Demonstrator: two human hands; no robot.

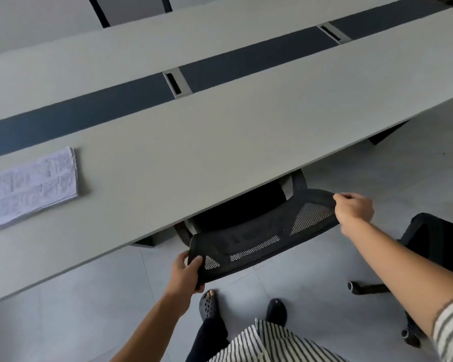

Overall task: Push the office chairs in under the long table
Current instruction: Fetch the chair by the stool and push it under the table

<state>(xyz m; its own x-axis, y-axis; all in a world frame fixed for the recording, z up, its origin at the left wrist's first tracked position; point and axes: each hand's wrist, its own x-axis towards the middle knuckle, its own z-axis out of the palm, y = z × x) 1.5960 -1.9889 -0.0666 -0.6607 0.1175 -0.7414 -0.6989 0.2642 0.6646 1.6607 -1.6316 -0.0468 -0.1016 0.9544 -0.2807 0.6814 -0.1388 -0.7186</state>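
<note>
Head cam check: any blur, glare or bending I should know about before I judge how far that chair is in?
Head view: wide-angle bend curves the long table edge; soft, even light, no glare; papers print too blurred to read; seat under the table is lost in shadow; mesh chair back and both hands are sharp enough.

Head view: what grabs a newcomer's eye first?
The black mesh chair back at the centre, gripped at its top corners by the left hand and the right hand, its seat already under the long grey table. Then the stack of printed papers on the table's left, and a second black chair standing out on the floor at right.
</note>
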